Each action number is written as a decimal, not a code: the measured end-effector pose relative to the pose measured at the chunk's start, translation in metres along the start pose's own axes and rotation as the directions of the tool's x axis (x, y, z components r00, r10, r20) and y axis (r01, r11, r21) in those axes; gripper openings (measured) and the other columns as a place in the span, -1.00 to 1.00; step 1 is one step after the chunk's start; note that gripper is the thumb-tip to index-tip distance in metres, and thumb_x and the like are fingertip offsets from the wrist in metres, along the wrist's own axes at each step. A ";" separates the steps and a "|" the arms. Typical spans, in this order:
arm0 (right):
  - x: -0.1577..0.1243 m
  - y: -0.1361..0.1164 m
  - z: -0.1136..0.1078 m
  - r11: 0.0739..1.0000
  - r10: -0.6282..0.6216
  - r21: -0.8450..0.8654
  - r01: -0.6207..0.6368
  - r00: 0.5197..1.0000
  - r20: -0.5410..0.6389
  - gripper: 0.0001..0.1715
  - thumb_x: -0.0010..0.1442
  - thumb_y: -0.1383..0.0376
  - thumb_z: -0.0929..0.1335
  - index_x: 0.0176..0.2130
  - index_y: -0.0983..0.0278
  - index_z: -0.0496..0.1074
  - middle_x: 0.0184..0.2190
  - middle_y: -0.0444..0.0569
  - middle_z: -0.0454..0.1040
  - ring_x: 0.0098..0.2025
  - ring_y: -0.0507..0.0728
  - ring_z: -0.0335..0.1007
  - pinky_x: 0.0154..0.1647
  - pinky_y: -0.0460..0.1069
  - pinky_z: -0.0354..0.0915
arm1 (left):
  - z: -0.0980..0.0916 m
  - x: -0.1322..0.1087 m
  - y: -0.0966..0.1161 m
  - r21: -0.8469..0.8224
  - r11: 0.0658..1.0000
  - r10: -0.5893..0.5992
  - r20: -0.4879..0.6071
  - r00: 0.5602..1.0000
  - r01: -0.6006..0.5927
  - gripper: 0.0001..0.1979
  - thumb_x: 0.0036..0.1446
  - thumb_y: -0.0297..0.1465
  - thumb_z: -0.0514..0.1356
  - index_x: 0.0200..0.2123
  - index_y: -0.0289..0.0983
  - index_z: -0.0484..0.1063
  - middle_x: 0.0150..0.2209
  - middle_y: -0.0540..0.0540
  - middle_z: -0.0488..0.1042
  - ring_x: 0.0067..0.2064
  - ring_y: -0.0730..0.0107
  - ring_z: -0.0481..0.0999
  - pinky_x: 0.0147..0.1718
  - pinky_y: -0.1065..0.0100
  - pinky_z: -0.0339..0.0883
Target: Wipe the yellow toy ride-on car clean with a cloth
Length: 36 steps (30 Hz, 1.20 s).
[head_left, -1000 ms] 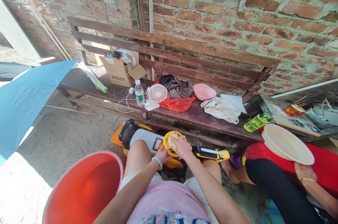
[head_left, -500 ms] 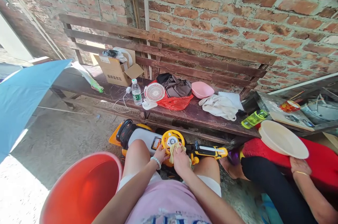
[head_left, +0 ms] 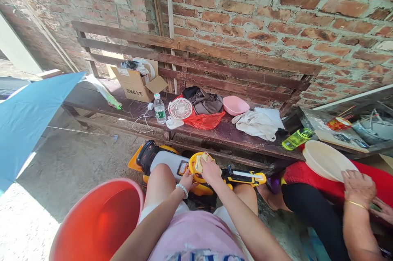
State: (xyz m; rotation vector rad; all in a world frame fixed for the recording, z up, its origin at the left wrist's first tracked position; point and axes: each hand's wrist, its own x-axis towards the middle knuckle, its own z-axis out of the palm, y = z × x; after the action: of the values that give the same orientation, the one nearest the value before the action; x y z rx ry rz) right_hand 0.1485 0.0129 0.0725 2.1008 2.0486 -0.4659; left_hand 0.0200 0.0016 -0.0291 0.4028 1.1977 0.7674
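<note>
Between my knees stands a yellow, black and white ride-on toy vehicle [head_left: 167,162] with a yellow steering wheel [head_left: 192,163]. My left hand [head_left: 186,180] has its fingers closed on the near left rim of the wheel. A pale yellow cloth [head_left: 199,164] is bunched under my right hand [head_left: 210,170], which presses it onto the wheel's centre and covers much of the hub. A yellow and black arm of the toy [head_left: 245,175] reaches out to the right.
A large red tub [head_left: 98,220] is at my left, below a blue umbrella [head_left: 46,109]. Behind the toy runs a wooden bench [head_left: 138,115] with a box, bottle, small fan, bags and pink bowl. At right, another person's hand [head_left: 358,187] touches a cream basin [head_left: 325,160].
My right hand and the cloth have moved up over the wheel's centre. My left hand stays at the rim. The other person's hand has risen onto the basin's edge.
</note>
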 end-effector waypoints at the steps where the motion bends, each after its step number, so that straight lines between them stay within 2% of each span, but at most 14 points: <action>1: 0.003 -0.003 0.001 1.000 0.002 -0.010 -0.002 1.000 0.014 -0.31 0.27 0.20 0.38 0.35 0.18 0.31 0.24 0.25 0.34 0.16 0.38 0.39 0.08 0.16 0.37 | 0.000 0.000 0.000 0.000 1.000 -0.005 -0.003 1.000 0.005 -0.53 0.26 -0.47 0.20 0.21 -0.17 0.24 -0.03 -0.19 0.57 -0.21 0.32 0.66 -0.16 0.27 0.56; 5: -0.001 -0.009 0.016 0.999 -0.046 -0.024 0.046 0.999 0.001 -0.45 0.36 0.30 0.23 0.28 0.16 0.40 0.18 0.22 0.39 0.14 0.36 0.38 0.11 0.22 0.36 | 0.000 0.000 0.000 0.007 1.000 -0.010 -0.004 1.000 0.010 -0.46 0.25 -0.47 0.22 0.26 -0.16 0.21 0.01 -0.20 0.56 -0.24 0.35 0.64 -0.18 0.31 0.56; 11: -0.024 0.011 0.035 0.986 -0.143 -0.084 0.145 0.989 0.039 -0.34 0.35 0.41 0.16 0.34 0.06 0.33 0.18 0.16 0.38 0.12 0.33 0.36 0.05 0.19 0.38 | 0.002 -0.003 -0.001 0.010 1.000 -0.001 0.006 1.000 0.001 -0.41 0.26 -0.47 0.20 0.32 -0.12 0.15 -0.01 -0.18 0.57 -0.28 0.40 0.62 -0.20 0.32 0.56; 15: -0.032 0.029 0.045 0.988 -0.113 -0.098 0.118 0.992 0.056 -0.31 0.35 0.40 0.15 0.37 0.03 0.28 0.17 0.16 0.37 0.11 0.35 0.36 0.02 0.18 0.38 | 0.001 -0.004 0.000 0.010 1.000 -0.009 0.007 1.000 0.009 -0.38 0.24 -0.39 0.28 0.31 -0.10 0.18 -0.06 -0.17 0.58 -0.21 0.29 0.64 -0.16 0.28 0.54; 18: -0.034 0.038 0.046 0.989 -0.083 -0.114 0.089 0.995 0.058 -0.29 0.35 0.41 0.14 0.39 0.04 0.26 0.18 0.16 0.37 0.10 0.35 0.37 0.00 0.16 0.39 | 0.001 -0.004 -0.001 0.015 1.000 -0.013 0.000 1.000 0.013 -0.40 0.25 -0.39 0.26 0.31 -0.13 0.18 -0.12 -0.15 0.58 -0.18 0.24 0.64 -0.13 0.25 0.53; 22: -0.029 0.040 0.039 0.995 0.001 -0.100 0.003 0.999 0.037 -0.38 0.38 0.36 0.17 0.36 0.13 0.30 0.19 0.23 0.37 0.10 0.37 0.39 0.01 0.16 0.40 | 0.001 -0.002 -0.002 0.013 1.000 -0.013 -0.001 1.000 0.013 -0.47 0.29 -0.42 0.20 0.29 -0.15 0.20 -0.12 -0.16 0.56 -0.12 0.23 0.63 -0.09 0.24 0.53; 26: -0.012 0.036 0.022 0.998 0.036 -0.049 -0.033 0.997 0.062 -0.50 0.33 0.29 0.30 0.23 0.21 0.43 0.18 0.26 0.38 0.11 0.36 0.43 0.04 0.15 0.38 | 0.001 0.000 -0.003 0.004 1.000 -0.022 -0.004 1.000 0.022 -0.44 0.23 -0.35 0.31 0.25 -0.15 0.23 -0.09 -0.18 0.57 -0.11 0.20 0.63 -0.06 0.21 0.52; 28: 0.003 0.031 0.009 0.998 0.050 -0.036 -0.047 0.996 0.074 -0.43 0.24 0.26 0.39 0.23 0.21 0.43 0.20 0.25 0.37 0.11 0.35 0.45 0.06 0.13 0.37 | 0.001 0.000 -0.003 -0.006 1.000 -0.031 -0.005 1.000 0.031 -0.42 0.21 -0.35 0.33 0.25 -0.16 0.23 -0.10 -0.17 0.57 -0.13 0.21 0.63 -0.07 0.22 0.52; 31: 0.026 0.016 -0.008 0.997 0.070 -0.026 -0.069 0.997 0.018 -0.30 0.20 0.23 0.42 0.30 0.14 0.34 0.23 0.20 0.36 0.10 0.32 0.45 0.03 0.10 0.38 | 0.001 -0.001 -0.002 -0.032 0.998 -0.046 0.001 0.999 0.046 -0.46 0.23 -0.37 0.30 0.24 -0.15 0.25 -0.14 -0.14 0.58 -0.18 0.25 0.64 -0.09 0.22 0.52; 33: 0.036 0.001 -0.014 0.998 0.037 -0.048 -0.036 0.999 0.004 -0.35 0.24 0.26 0.37 0.30 0.12 0.34 0.22 0.17 0.37 0.08 0.29 0.45 0.01 0.08 0.38 | 0.000 -0.003 -0.001 -0.060 0.997 -0.055 0.009 0.998 0.055 -0.52 0.27 -0.36 0.24 0.22 -0.14 0.26 -0.16 -0.12 0.59 -0.19 0.27 0.64 -0.08 0.22 0.53; 36: 0.037 -0.021 -0.011 0.986 -0.020 -0.164 0.023 1.000 0.020 -0.45 0.28 0.36 0.31 0.24 0.28 0.41 0.21 0.25 0.37 0.07 0.32 0.44 0.00 0.10 0.38 | -0.003 -0.004 0.001 -0.114 0.990 -0.085 0.023 0.996 0.087 -0.64 0.38 -0.30 0.09 0.20 -0.18 0.28 -0.21 -0.13 0.60 -0.19 0.25 0.65 -0.06 0.17 0.53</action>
State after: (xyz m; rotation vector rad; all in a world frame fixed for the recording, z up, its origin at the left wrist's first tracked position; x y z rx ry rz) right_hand 0.1287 0.0520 0.0721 1.9739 2.0265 -0.3065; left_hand 0.0167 -0.0003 -0.0267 0.2607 1.1410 0.7529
